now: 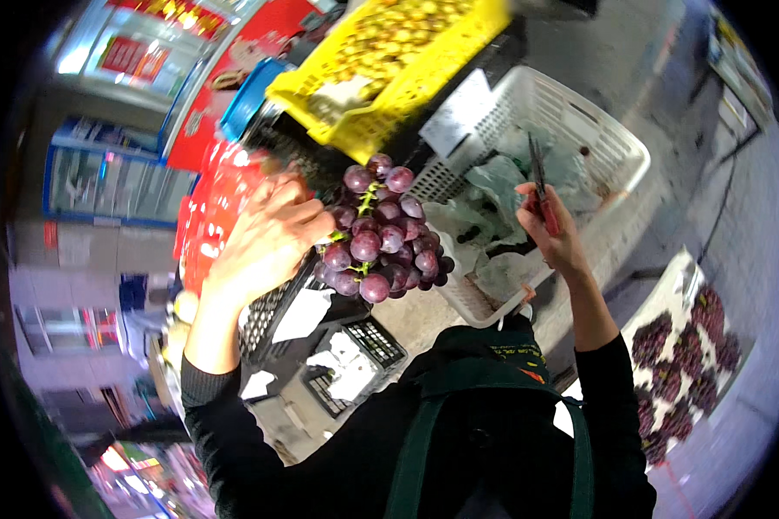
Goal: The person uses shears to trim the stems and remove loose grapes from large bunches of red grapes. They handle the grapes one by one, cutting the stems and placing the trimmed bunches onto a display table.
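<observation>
A bunch of dark red grapes (389, 240) hangs from my left hand (272, 233), whose fingers grip its stem side. Green stems show between the berries. To the right, my right hand (552, 227) holds a pair of small scissors (543, 188) with red handles, the blades pointing up and away from the grapes. Below that hand is a white plastic basket (578, 117) with crumpled translucent bags (500, 188) and several loose dark bits inside.
A yellow crate (422, 71) of small yellowish fruit stands beyond the grapes. Red plastic bags (217, 201) lie beside my left hand. Black crates (376, 340) with white paper stand lower left. More grape bunches (688, 350) lie on a white-lined surface at right.
</observation>
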### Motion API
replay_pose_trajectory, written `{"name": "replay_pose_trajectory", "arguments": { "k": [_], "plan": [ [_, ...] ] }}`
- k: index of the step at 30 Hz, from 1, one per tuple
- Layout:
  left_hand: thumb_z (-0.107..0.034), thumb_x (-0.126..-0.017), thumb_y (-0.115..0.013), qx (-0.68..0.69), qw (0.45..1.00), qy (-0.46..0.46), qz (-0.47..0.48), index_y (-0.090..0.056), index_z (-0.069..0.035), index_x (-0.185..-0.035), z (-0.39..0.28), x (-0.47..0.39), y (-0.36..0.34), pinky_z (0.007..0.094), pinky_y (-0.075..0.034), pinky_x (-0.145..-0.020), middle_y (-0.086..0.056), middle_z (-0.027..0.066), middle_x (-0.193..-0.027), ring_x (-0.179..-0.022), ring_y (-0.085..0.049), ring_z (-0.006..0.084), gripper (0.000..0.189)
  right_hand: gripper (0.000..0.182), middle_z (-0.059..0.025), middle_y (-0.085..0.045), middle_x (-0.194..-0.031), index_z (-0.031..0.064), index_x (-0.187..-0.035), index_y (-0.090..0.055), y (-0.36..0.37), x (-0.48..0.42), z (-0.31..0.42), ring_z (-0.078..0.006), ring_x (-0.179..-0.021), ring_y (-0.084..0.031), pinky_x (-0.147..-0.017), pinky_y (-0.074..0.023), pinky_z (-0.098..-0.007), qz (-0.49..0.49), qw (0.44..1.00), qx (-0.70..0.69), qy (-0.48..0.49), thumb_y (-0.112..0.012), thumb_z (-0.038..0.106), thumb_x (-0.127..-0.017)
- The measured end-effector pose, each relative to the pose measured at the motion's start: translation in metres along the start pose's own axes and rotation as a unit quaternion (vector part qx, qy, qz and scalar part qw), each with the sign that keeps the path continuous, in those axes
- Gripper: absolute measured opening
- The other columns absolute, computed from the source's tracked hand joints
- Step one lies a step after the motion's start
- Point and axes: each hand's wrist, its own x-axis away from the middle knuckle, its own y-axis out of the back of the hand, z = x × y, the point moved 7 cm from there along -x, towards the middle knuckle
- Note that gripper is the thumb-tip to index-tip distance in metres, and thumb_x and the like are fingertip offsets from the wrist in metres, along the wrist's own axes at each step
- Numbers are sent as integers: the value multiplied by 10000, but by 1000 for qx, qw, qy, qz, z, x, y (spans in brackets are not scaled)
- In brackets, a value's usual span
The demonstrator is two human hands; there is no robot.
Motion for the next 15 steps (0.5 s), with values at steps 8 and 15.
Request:
{"name": "replay_pose_trajectory", "arguments": {
  "k": [8,15],
  "plan": [
    [-175,-690,-542,-1,998,66,-7,-565,-106,-746,2,125,9,344,-385,-901,-538,-13,-780,-892,-483,180,92,222,0,-548,-863,88,-1069,-508,-182,-20,12,-67,-635,-469,-598,-407,-232,244,963,-95,-59,-558,218,-897],
    [-72,-638,-591,73,993,83,-37,-568,-62,-769,25,241,19,357,-430,-811,-536,18,-760,-818,-482,230,133,527,-93,-451,-1320,100,-1361,-320,-377,25,-39,-249,-1240,-422,-1018,-378,-413,388,785,-434,-211,-546,262,-914]
  ]
}}
